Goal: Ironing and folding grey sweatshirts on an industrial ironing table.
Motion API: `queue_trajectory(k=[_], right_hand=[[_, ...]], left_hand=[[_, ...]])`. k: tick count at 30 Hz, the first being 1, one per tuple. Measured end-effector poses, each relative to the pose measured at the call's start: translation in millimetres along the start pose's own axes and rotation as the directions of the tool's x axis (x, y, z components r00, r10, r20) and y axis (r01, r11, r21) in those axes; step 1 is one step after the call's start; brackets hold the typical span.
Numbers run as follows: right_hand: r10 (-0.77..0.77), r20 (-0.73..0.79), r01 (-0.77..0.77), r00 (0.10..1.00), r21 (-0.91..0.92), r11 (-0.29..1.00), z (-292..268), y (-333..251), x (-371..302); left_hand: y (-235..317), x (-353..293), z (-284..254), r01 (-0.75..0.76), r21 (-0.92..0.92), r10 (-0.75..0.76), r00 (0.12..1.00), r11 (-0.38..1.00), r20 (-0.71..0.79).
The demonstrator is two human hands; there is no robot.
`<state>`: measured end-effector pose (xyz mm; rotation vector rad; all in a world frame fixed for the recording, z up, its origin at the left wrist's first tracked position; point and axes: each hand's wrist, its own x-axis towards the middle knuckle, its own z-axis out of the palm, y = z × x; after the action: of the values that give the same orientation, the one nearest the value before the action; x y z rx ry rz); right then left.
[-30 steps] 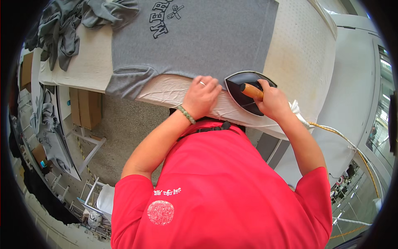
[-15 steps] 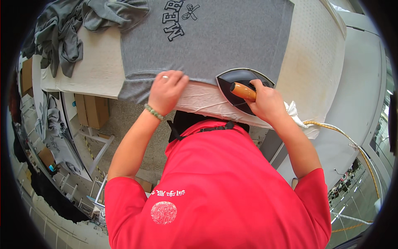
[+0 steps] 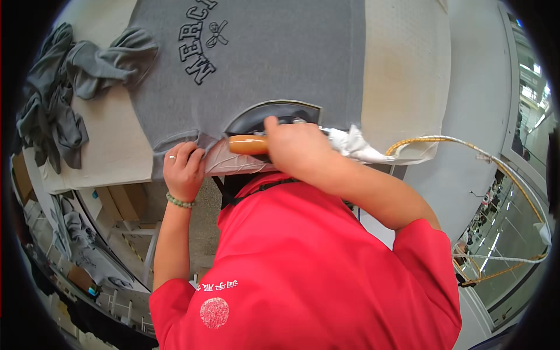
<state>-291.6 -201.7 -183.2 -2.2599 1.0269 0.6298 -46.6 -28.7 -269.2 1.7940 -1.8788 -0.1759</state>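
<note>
A grey garment [image 3: 280,52] with dark outlined lettering and a bow lies spread over the padded ironing table [image 3: 402,76]. My right hand [image 3: 296,144] is wrapped round the orange-brown handle of a dark iron [image 3: 254,121], which rests along the garment's near edge. A white cloth [image 3: 354,144] is wound round the hose end behind this hand. To the left of the iron, my left hand [image 3: 185,170], wearing a ring and a bead bracelet, has its fingers curled on the garment's near left corner. The iron's underside is hidden.
More grey garments [image 3: 111,64] lie crumpled on the table's far left. A yellow hose and white cable [image 3: 496,153] loop off to the right. Cardboard boxes [image 3: 123,200] stand under the table on the left, near a rack with another grey garment [image 3: 96,251].
The iron, in my right hand, has slid left along the garment's near edge toward my left hand. My left hand has moved left and nearer to me, at the garment's corner. The view has shifted.
</note>
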Motion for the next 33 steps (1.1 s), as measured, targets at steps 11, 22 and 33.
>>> queue_trajectory(k=[11,22,33], right_hand=[[0.286,-0.224,-0.297,0.932,-0.017,0.955,7.8,270.6,-128.0],[0.357,-0.404,-0.225,0.842,0.337,0.914,-10.2,333.7,-114.2],[-0.19,-0.184,0.176,0.964,-0.091,0.98,-94.5,253.1,7.0]], left_hand=[[91.8,94.5,73.3,0.106,-0.054,-0.1,0.989,0.993,0.107],[257.3,130.8,193.0,-0.226,-0.183,0.284,0.859,0.957,0.426],[138.2,49.7,87.7,0.626,0.11,-0.597,0.773,0.772,-0.214]])
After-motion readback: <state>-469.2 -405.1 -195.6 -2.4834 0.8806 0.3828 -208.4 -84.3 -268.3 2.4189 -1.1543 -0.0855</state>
